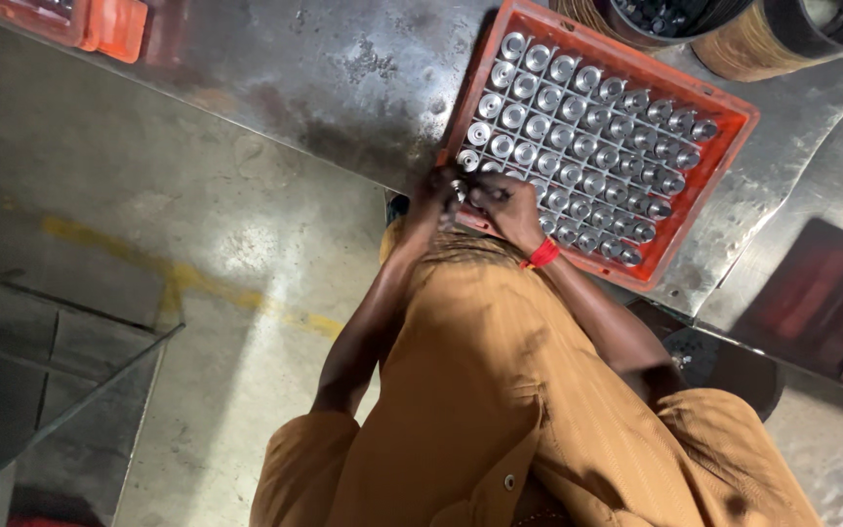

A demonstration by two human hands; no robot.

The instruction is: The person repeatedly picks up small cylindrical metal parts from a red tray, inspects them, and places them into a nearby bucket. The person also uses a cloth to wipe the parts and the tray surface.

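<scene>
Both pinched on one small metal cylinder (pixel 459 187) at frame centre — left hand (pixel 433 198) beside right hand (pixel 506 205) — over the near corner of the orange tray (pixel 729 156) of like cylinders, upper right.

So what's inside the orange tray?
The orange tray holds rows of small silver metal cylindrical parts in grid cells. The left hand and right hand cover its near corner, so those cells are hidden.
</scene>
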